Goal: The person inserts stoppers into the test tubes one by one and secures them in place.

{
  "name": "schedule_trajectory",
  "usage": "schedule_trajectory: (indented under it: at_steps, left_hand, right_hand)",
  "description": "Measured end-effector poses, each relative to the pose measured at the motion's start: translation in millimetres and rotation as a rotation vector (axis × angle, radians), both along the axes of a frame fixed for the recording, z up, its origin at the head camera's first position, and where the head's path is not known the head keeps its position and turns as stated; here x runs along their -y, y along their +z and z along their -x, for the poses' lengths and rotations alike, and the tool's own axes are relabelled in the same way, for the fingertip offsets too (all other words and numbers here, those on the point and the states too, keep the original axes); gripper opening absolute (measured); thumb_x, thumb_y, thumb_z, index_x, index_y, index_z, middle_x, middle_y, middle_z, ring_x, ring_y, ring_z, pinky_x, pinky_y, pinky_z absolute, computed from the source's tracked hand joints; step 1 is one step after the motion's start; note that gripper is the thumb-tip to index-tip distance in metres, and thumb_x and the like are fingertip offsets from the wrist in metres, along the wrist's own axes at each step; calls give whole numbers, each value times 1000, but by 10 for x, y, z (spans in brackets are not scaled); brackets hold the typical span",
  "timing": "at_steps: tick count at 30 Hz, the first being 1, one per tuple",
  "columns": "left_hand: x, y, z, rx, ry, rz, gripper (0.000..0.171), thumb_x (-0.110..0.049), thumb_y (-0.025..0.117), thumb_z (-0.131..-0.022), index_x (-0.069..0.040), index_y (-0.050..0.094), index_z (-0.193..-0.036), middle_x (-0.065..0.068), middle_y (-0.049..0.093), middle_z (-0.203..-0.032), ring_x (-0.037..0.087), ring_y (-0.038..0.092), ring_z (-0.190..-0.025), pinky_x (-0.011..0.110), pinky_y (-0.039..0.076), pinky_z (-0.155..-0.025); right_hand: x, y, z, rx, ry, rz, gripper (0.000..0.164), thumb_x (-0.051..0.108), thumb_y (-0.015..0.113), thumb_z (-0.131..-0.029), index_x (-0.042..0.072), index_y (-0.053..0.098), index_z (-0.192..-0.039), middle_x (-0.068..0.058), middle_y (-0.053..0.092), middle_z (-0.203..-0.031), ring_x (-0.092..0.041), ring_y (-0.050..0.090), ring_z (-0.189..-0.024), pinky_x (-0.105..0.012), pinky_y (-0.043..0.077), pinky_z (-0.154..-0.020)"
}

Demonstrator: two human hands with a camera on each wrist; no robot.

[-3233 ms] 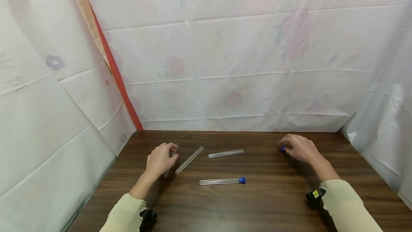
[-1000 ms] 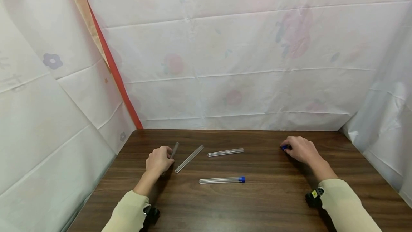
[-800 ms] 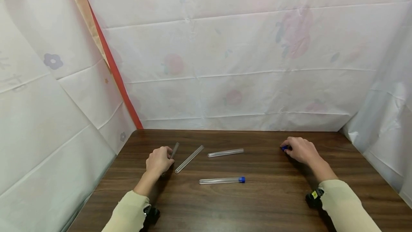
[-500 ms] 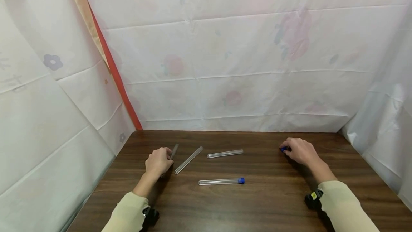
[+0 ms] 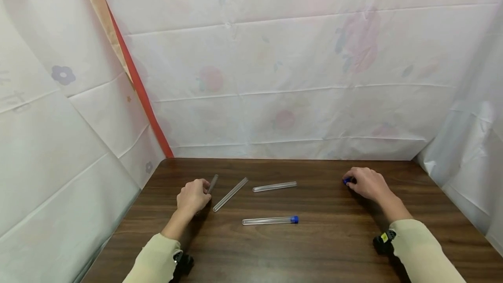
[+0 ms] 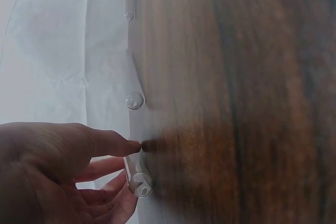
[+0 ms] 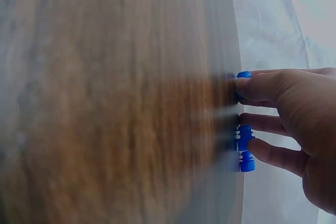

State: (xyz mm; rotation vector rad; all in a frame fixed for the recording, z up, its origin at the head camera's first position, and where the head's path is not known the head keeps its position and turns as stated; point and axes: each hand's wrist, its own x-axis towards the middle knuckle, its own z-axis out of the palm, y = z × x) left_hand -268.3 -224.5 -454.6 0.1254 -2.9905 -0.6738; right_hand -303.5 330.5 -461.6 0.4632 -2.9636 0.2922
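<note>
My left hand (image 5: 194,195) pinches a clear glass-like test tube (image 5: 213,183) between thumb and fingers at the table's left side. In the left wrist view the tube's rounded end (image 6: 140,184) points at the camera, below the thumb. At the far right, my right hand (image 5: 367,182) pinches a small blue cap (image 5: 346,181) with thumb and fingertip. The right wrist view shows that blue cap (image 7: 243,74) partly hidden by the thumb, and two more blue caps (image 7: 245,138) beside the lower fingers, low on the table.
Two uncapped test tubes (image 5: 230,194) lie between the hands, one slanted and the other, a test tube (image 5: 275,187), nearly level. Nearer the front lies a capped test tube (image 5: 269,220) with a blue cap. White patterned sheets (image 5: 294,77) stand behind the brown table (image 5: 314,252).
Since the earliest frame, my left fingers have closed in on the test tube, with the hand drawn slightly nearer. My right fingers have tightened at the blue cap. The last second shows hardly any movement.
</note>
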Motion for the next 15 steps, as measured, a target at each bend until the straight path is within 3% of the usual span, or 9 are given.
schedule_trajectory:
  at_steps: [15]
  left_hand:
    - [-3, -7, 20, -32, -2, -8, 31, -12, 82, -93, -8, 82, -123, 4, 84, -103, 29, 78, -91, 50, 60, -71]
  right_hand:
    - [-6, 14, 33, -3, 5, -1, 21, 12, 83, -98, 12, 85, -119, -17, 82, -119, -40, 78, -100, -59, 63, -80]
